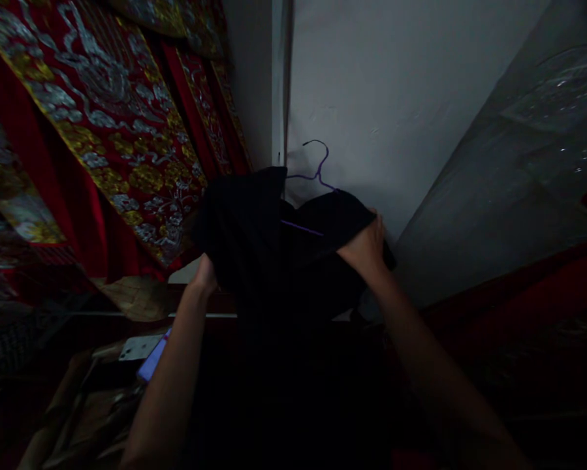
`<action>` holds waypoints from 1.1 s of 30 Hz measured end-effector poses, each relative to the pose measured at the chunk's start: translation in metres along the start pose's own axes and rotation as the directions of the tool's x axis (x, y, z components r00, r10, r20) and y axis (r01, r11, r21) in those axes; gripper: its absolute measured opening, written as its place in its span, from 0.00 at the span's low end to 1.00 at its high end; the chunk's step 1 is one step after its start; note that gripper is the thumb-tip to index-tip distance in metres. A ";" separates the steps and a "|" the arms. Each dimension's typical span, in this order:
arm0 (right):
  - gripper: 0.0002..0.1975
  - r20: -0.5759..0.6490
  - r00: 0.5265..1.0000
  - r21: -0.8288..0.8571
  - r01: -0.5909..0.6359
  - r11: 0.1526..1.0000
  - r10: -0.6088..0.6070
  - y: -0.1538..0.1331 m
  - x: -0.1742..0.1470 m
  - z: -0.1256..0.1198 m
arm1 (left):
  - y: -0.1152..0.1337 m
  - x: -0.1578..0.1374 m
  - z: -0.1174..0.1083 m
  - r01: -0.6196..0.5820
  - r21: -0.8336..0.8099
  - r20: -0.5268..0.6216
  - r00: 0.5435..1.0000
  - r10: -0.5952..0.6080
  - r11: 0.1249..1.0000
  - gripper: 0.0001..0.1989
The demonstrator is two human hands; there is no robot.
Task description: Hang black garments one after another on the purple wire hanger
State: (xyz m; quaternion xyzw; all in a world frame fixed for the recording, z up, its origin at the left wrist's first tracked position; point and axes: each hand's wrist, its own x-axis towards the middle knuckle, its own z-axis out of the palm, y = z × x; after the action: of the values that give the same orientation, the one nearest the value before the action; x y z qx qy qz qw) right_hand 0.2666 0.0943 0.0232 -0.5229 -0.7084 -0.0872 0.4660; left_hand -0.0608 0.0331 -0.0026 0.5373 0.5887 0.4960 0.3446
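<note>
A dark garment [254,241], black or navy, hangs in front of me with a thin purple wire hanger [318,171] inside its neck opening. The hanger's hook points up, and part of its lower bar shows through the opening. At the garment's left side, my left hand [206,274] grips the cloth; its fingers are hidden behind the fabric. My right hand [366,245] is closed on the collar edge at the right, with some fingertips showing past the cloth. The lower part of the garment fades into shadow.
Red embroidered hangings [126,117] with silver and gold patterns fill the left. Behind the hanger stands a pale wall [396,85]. Clear plastic sheeting [533,130] covers something at right. Lower left, a white phone [139,348] lies near a wooden frame [53,405].
</note>
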 end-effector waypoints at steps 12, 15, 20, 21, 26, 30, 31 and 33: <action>0.36 0.119 0.990 0.253 0.040 0.967 -0.072 -0.055 -0.039 0.002 | -0.089 -0.080 0.056 0.138 -0.478 -0.171 0.954 -0.246 0.867 0.33; 0.21 0.279 0.944 0.565 -0.309 0.765 0.175 -0.064 -0.089 0.038 | -0.088 -0.094 0.066 0.205 -0.539 -0.136 0.936 -0.325 0.817 0.28; 0.13 0.634 0.649 0.397 -0.739 0.544 0.420 -0.088 -0.159 0.108 | -0.084 -0.108 0.082 0.252 -0.592 -0.048 0.937 -0.346 0.766 0.27; 0.12 0.663 0.624 0.372 -0.754 0.541 0.413 -0.090 -0.168 0.115 | -0.084 -0.109 0.081 0.257 -0.586 -0.041 0.938 -0.344 0.768 0.28; 0.21 0.720 0.571 0.348 -0.789 0.507 0.395 -0.079 -0.194 0.106 | -0.090 -0.107 0.067 0.148 -0.355 -0.293 0.920 -0.260 0.923 0.29; 0.20 0.714 0.552 0.335 -0.810 0.482 0.431 -0.072 -0.203 0.086 | -0.112 -0.120 0.075 0.016 0.082 -0.632 0.774 0.040 0.996 0.40; 0.19 0.714 0.551 0.337 -0.811 0.479 0.432 -0.074 -0.204 0.083 | -0.119 -0.127 0.083 -0.010 0.139 -0.611 0.786 0.094 0.990 0.40; 0.18 0.724 0.554 0.354 -0.809 0.469 0.410 -0.082 -0.206 0.080 | -0.131 -0.140 0.101 -0.075 0.137 -0.445 0.886 0.129 0.988 0.33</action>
State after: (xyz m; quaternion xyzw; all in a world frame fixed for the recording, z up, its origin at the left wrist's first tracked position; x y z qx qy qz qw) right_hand 0.1578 -0.0289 -0.1457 -0.5510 -0.5387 0.5025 0.3920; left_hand 0.0217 -0.0726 -0.1726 0.4564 0.6514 0.5898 0.1396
